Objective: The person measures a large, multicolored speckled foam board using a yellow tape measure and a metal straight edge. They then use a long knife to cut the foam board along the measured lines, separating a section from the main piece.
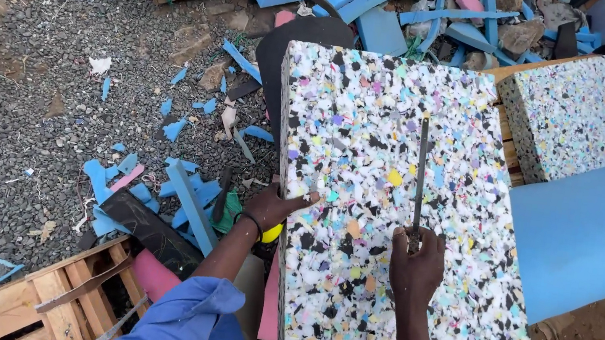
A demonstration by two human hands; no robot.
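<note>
Speckled foam, two blocks point(390, 204), one blade point(419, 177), right hand point(415, 268)

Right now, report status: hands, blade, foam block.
Left hand steadies the speckled foam block at its left edge. Right hand grips the long blade, lying flat on top. Nothing blocks the blade.
</note>
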